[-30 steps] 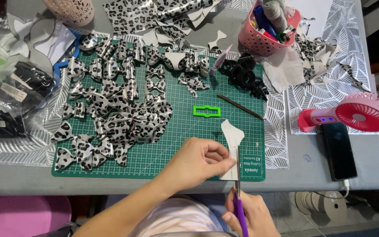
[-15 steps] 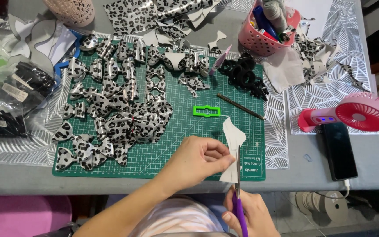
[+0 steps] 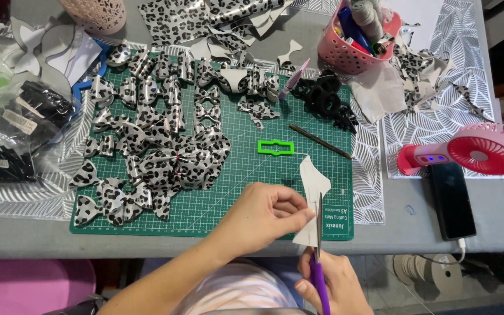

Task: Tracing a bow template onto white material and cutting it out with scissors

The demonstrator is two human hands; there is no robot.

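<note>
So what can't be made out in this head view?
- Right hand: its lower part is cut off by the bottom edge, so the grip on the purple scissors shows only partly.
- White cut piece: its left side is covered by the left hand.
- Pink basket: contents are packed together and cut by the top edge.
- Clear bags: contents blurred by glare.

Scissors (image 3: 319, 233) blades have advanced slightly farther up the white cutout (image 3: 312, 181); left hand (image 3: 269, 216) has shifted marginally along its edge.
</note>
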